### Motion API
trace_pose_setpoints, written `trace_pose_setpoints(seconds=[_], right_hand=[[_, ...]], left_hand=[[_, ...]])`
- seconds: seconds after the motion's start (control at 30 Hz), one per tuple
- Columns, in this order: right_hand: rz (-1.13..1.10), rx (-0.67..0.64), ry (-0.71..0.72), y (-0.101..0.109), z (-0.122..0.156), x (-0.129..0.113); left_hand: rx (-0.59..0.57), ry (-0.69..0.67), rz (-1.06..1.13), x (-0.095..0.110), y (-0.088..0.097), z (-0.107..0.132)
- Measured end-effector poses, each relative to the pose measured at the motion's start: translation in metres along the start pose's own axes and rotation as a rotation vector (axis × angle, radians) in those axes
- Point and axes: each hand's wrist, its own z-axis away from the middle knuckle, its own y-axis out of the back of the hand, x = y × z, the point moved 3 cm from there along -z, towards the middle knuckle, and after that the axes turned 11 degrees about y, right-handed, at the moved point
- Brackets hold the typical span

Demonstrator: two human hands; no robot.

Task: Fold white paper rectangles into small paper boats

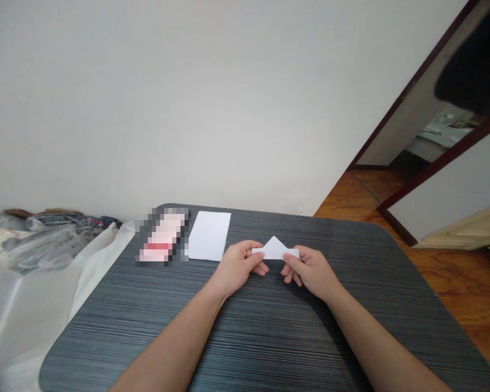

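A small piece of folded white paper (274,251), peaked in the middle with a straight strip along its base, is held up over the dark table. My left hand (244,260) pinches its left end between thumb and fingers. On the other end, my right hand (305,267) has a like pinch, thumb on the near face. Left of my left hand lies a stack of white paper sheets (209,235), flat on the table.
A phone-like object (162,237), blurred by pixels, lies at the table's far left. The dark wood-grain table (261,337) stands against a white wall (228,109). Clothes and plastic bags (61,239) are heaped to the left. A doorway and wooden floor (465,277) show at right.
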Motion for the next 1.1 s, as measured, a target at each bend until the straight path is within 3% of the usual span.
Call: trace_pose_setpoints(seconds=[0.3, 0.6, 0.93, 1.1], right_hand=[[-0.06, -0.003, 0.0, 0.001, -0.001, 0.0], [0.012, -0.163, -0.026, -0.007, 0.004, -0.009], [-0.058, -0.136, -0.019, -0.012, 0.002, -0.013], [-0.045, -0.165, -0.013, -0.012, 0.003, -0.013]], left_hand=[[-0.016, -0.009, -0.016, 0.0, 0.001, 0.0], [-0.109, -0.107, -0.157, 0.015, -0.009, 0.012], [-0.058, -0.105, -0.239, 0.013, -0.008, 0.012], [-0.116, -0.088, -0.218, 0.014, -0.011, 0.013]])
